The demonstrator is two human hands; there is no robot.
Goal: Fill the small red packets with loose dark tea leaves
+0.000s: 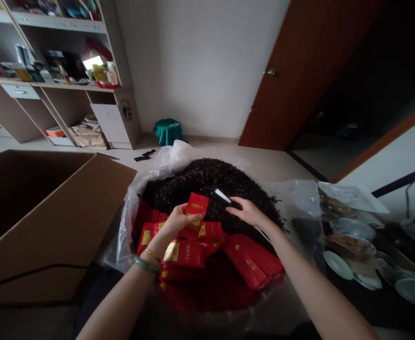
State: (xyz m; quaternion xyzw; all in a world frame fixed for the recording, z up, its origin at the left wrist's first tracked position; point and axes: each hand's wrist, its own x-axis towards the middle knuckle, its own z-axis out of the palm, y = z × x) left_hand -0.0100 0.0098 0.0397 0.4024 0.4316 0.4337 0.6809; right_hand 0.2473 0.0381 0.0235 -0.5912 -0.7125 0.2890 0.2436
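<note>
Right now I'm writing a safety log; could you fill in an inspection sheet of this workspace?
Surface: open plastic bag holding dark, loose material
Job's things: red packets, some lined up, others loose
Clutter: dishes at right, cardboard box at left
Hands: left hand grips one packet; right hand holds a black-and-white tool
Cables: thin dark line across the box, possibly a cable
Surroundings: shelves, open brown door

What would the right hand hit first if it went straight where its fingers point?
Probably the red packet in the left hand, though the right hand may pass above it; depth is unclear.
</note>
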